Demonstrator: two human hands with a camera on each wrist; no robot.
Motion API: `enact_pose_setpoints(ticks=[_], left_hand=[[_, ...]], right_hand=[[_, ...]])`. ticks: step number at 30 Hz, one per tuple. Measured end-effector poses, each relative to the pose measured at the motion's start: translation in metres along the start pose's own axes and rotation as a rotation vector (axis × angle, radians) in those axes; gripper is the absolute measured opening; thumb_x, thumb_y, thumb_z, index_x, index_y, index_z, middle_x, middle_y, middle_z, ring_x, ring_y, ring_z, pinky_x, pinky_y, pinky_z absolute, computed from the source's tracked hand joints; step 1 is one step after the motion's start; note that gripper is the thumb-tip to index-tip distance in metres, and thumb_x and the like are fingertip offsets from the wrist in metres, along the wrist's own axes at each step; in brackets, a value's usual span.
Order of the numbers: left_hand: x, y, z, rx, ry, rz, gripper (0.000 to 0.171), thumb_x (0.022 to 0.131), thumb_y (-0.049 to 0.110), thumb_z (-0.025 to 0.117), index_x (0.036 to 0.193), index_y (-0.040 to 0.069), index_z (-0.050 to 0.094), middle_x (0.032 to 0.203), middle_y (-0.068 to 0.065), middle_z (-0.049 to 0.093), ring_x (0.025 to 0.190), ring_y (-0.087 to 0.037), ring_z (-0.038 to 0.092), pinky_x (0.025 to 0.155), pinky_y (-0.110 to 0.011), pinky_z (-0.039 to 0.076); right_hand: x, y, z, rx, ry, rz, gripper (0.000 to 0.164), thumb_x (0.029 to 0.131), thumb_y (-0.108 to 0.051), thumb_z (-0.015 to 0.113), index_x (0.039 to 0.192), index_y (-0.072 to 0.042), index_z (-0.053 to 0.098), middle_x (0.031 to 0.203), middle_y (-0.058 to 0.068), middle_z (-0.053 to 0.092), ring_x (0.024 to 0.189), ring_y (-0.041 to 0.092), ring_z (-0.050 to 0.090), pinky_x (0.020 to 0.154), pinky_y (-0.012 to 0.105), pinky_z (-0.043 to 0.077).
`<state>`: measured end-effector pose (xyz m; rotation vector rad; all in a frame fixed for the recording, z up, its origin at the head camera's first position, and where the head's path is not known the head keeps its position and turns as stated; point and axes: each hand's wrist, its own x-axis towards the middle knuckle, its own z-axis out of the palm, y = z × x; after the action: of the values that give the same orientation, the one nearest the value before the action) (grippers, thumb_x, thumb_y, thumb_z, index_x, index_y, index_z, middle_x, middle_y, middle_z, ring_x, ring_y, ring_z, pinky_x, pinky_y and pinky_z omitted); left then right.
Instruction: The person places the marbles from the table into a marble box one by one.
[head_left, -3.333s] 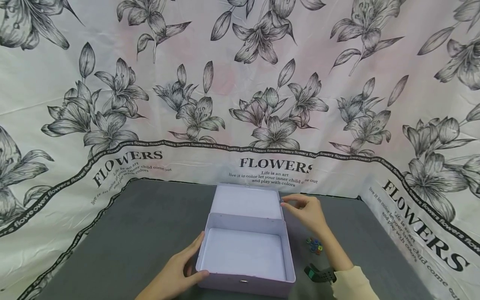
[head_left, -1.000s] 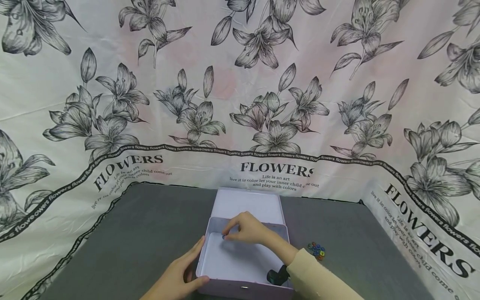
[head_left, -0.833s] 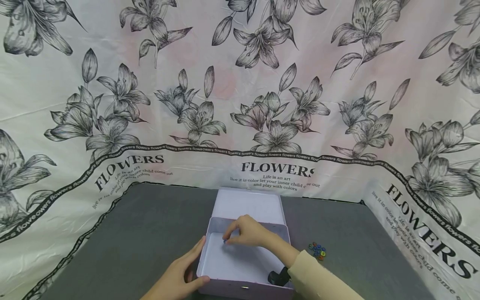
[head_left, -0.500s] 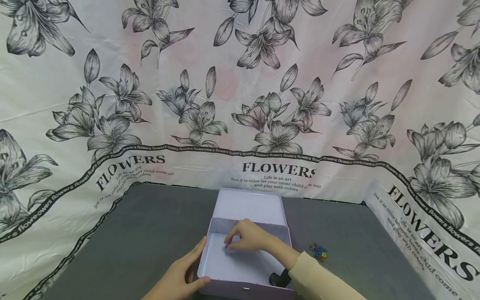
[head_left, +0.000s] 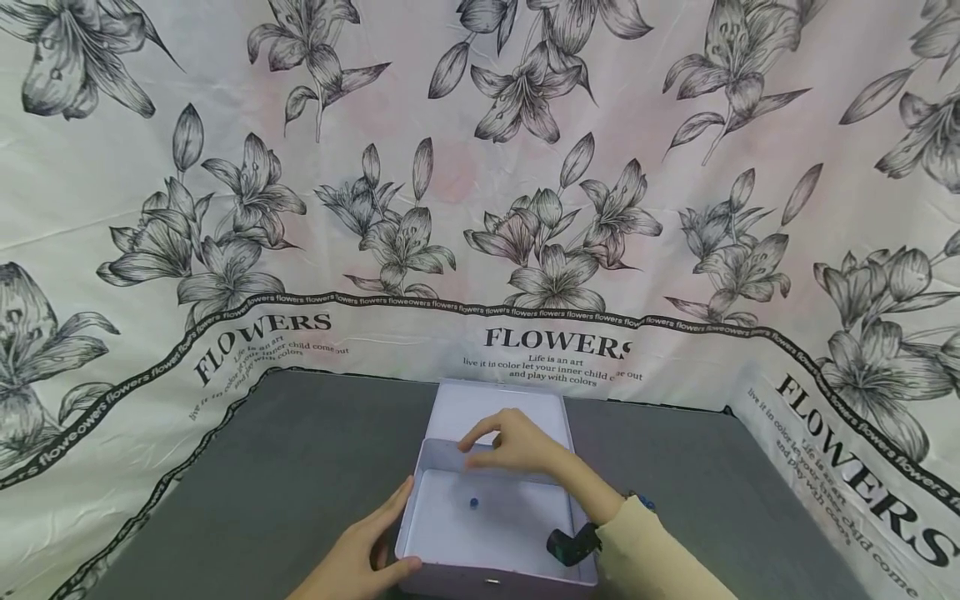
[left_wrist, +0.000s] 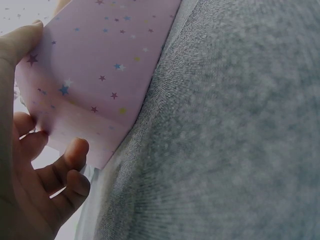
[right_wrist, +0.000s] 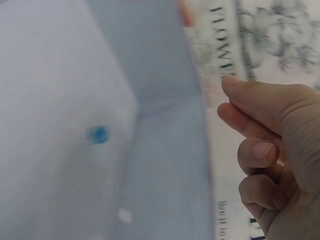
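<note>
- Done, by the look of it: a small blue ball (head_left: 474,502) lies on the floor of the box (head_left: 450,578), left of its middle and toward its rear wall, touched by neither hand.
- The person's right hand (head_left: 517,442) hangs over the rear of the box, holding nothing; thumb and forefinger stand a narrow gap apart, the other fingers loosely bent.
- The left hand (head_left: 360,542) grips the box at its front left corner, thumb at the front, fingers along the left wall.
- The lid (head_left: 465,400) is turned back behind the box.
- Left over, as a judgement: blue bits (head_left: 646,502) peek past the pale sleeve (head_left: 652,550) to the right of the box. They may be more balls waiting outside; the arm hides their number. The work seems at an early stage.
- A dark device (head_left: 570,547) at the right wrist covers part of the box's front right interior.
- The box sits on a grey table (head_left: 315,467), which stretches out on both its sides.
- Behind the box and to either side hangs a white cloth (head_left: 405,342) printed with lilies and the word "FLOWERS".
</note>
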<state>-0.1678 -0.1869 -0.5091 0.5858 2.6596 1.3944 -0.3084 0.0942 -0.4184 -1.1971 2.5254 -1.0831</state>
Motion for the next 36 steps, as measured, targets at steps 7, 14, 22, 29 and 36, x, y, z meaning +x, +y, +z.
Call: enact_pose_setpoints(ticks=[7, 14, 22, 29, 36], left_hand=[[0.003, 0.000, 0.000, -0.001, 0.001, -0.002, 0.091, 0.098, 0.037, 0.078, 0.170, 0.015, 0.027, 0.166, -0.018, 0.040, 0.059, 0.001, 0.040, 0.055, -0.023, 0.044], [0.004, -0.002, -0.001, -0.001, 0.001, 0.027, 0.092, 0.097, 0.035, 0.078, 0.170, 0.015, 0.025, 0.170, -0.018, 0.035, 0.059, 0.002, 0.039, 0.056, -0.022, 0.044], [0.003, -0.002, -0.001, -0.011, 0.004, 0.046, 0.092, 0.097, 0.034, 0.078, 0.170, 0.013, 0.025, 0.169, -0.020, 0.036, 0.058, 0.003, 0.039, 0.055, -0.021, 0.044], [0.001, -0.003, 0.000, -0.006, 0.003, 0.044, 0.093, 0.097, 0.035, 0.079, 0.169, 0.012, 0.026, 0.167, -0.023, 0.038, 0.058, 0.003, 0.041, 0.054, -0.021, 0.045], [0.001, -0.005, 0.002, -0.014, 0.013, 0.052, 0.092, 0.097, 0.034, 0.079, 0.169, 0.011, 0.027, 0.168, -0.024, 0.035, 0.059, 0.004, 0.039, 0.055, -0.021, 0.045]], right_hand=[[-0.024, -0.003, -0.033, 0.060, 0.133, 0.041, 0.020, 0.094, -0.021, 0.084, 0.112, -0.013, 0.084, 0.115, 0.002, 0.080, 0.055, 0.004, 0.046, 0.053, 0.022, 0.039], [-0.062, 0.005, -0.058, 0.095, 0.253, 0.116, 0.021, 0.095, -0.024, 0.082, 0.115, -0.017, 0.083, 0.119, 0.009, 0.078, 0.054, 0.014, 0.055, 0.051, 0.024, 0.041], [-0.112, 0.031, -0.070, 0.083, 0.368, 0.251, 0.023, 0.094, -0.024, 0.083, 0.116, -0.018, 0.082, 0.121, 0.010, 0.078, 0.059, 0.010, 0.061, 0.056, 0.027, 0.048], [-0.160, 0.062, -0.071, 0.061, 0.430, 0.304, 0.026, 0.095, -0.024, 0.082, 0.118, -0.012, 0.081, 0.121, 0.015, 0.077, 0.056, 0.011, 0.061, 0.056, 0.028, 0.048], [-0.199, 0.082, -0.069, 0.096, 0.525, 0.436, 0.036, 0.094, -0.026, 0.083, 0.123, -0.005, 0.078, 0.123, 0.019, 0.076, 0.056, 0.018, 0.065, 0.052, 0.028, 0.040]])
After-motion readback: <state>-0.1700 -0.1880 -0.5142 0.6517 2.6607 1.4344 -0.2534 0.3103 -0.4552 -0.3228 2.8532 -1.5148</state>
